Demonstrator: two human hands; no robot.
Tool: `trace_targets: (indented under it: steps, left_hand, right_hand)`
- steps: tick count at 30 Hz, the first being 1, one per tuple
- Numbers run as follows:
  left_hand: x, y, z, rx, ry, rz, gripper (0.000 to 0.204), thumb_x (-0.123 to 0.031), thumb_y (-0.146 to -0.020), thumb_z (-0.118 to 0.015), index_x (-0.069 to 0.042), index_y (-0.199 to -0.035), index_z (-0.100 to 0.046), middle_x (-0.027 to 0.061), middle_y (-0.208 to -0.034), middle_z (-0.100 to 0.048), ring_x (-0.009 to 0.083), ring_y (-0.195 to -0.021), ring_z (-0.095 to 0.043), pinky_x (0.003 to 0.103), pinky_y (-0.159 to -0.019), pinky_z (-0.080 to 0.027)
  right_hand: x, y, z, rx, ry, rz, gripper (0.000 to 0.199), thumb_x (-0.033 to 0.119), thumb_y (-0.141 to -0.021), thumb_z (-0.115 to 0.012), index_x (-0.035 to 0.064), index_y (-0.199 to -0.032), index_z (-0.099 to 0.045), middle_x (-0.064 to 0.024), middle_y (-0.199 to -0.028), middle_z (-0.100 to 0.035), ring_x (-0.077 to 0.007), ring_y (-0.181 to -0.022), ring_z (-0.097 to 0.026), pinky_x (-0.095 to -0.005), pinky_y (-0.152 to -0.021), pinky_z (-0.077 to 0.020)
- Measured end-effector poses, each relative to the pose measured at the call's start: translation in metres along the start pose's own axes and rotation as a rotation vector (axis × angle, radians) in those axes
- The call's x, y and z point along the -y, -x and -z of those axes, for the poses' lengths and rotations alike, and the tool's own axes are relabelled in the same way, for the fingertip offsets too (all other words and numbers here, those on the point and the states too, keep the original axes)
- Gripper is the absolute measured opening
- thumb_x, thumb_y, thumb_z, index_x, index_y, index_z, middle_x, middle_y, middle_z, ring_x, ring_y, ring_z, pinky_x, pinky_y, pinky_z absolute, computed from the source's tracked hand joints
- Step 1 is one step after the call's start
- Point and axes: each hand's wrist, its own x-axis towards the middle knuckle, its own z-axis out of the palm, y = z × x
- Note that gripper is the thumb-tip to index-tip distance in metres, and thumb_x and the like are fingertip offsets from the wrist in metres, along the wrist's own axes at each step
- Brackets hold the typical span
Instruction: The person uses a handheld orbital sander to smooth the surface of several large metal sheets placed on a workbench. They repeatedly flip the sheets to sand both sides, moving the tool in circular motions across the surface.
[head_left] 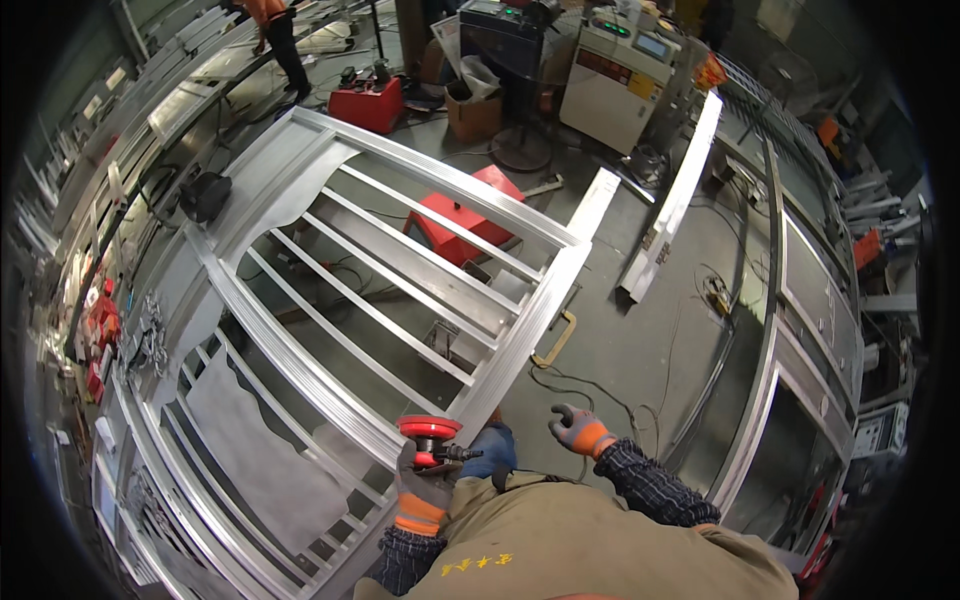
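Note:
My left hand [424, 490], in a grey and orange work glove, is closed around a red and black air sander [430, 440] with a round red disc. The sander is raised at the near corner of a large silver metal frame [530, 315] with parallel bars. My right hand [582, 432], gloved alike, is held out over the floor to the right of the frame. Its fingers are slightly bent and apart, and nothing shows in them. A yellow C-shaped clamp [556, 340] hangs at the frame's right edge, nearest to my right hand.
Another barred frame [260, 470] with grey sheet pieces lies at left. Red boxes [470, 215] sit under and behind the work. Cables [690, 430] run over the floor at right, near a long metal profile [675, 205]. A white machine cabinet [618, 85] and another person [275, 40] are at the back.

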Motion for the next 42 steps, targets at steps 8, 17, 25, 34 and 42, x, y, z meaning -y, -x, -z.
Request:
trace_targets:
  steps: [8,17,25,34,42]
  left_hand:
    - [0.011,-0.096,-0.083,-0.024,-0.032,-0.073,0.059,-0.045,-0.098,-0.067,-0.005,-0.139,-0.051,0.0154,-0.124,-0.065,0.0298,-0.108,-0.066,0.046,-0.095,-0.057]
    - [0.034,-0.118,-0.131,-0.262,-0.03,-0.354,0.054,-0.047,-0.099,-0.068,-0.009,-0.135,-0.055,0.0112,-0.118,-0.068,0.027,-0.103,-0.068,0.046,-0.089,-0.059]
    - [0.122,-0.117,-0.168,-0.406,0.152,-0.513,0.042,-0.042,-0.103,-0.062,-0.009,-0.129,-0.059,0.0093,-0.111,-0.07,0.0249,-0.097,-0.069,0.042,-0.082,-0.058]
    - [0.093,-0.163,-0.188,-0.315,0.266,-0.521,0.042,-0.042,-0.101,-0.066,-0.016,-0.133,-0.06,0.0083,-0.111,-0.069,0.0234,-0.091,-0.07,0.042,-0.074,-0.062]
    - [0.033,-0.191,-0.168,-0.313,0.298,-0.577,0.047,-0.043,-0.098,-0.07,-0.016,-0.135,-0.059,0.0058,-0.116,-0.07,0.0234,-0.097,-0.071,0.044,-0.077,-0.063]
  right_hand:
    - [-0.004,-0.084,0.09,0.1,0.078,0.015,0.054,0.04,-0.092,-0.066,0.0097,-0.137,-0.064,-0.0201,-0.119,-0.074,-0.0386,-0.112,-0.069,-0.0445,-0.099,-0.0535]
    - [0.015,-0.23,0.163,0.348,0.165,0.291,0.053,0.039,-0.092,-0.066,0.0091,-0.135,-0.064,-0.0204,-0.119,-0.074,-0.0384,-0.114,-0.069,-0.0443,-0.101,-0.0525]
    - [0.04,-0.349,0.235,0.379,0.378,0.361,0.06,0.044,-0.092,-0.061,0.0081,-0.14,-0.061,-0.0226,-0.113,-0.075,-0.0403,-0.11,-0.07,-0.0451,-0.101,-0.0533]
    - [0.118,-0.351,0.252,0.344,0.346,0.447,0.055,0.041,-0.092,-0.066,0.0051,-0.133,-0.065,-0.0219,-0.11,-0.076,-0.0394,-0.107,-0.072,-0.0444,-0.098,-0.0546]
    - [0.112,-0.345,0.247,0.405,0.319,0.415,0.056,0.042,-0.092,-0.069,0.0057,-0.134,-0.065,-0.0208,-0.109,-0.077,-0.0349,-0.1,-0.075,-0.0418,-0.091,-0.0577]
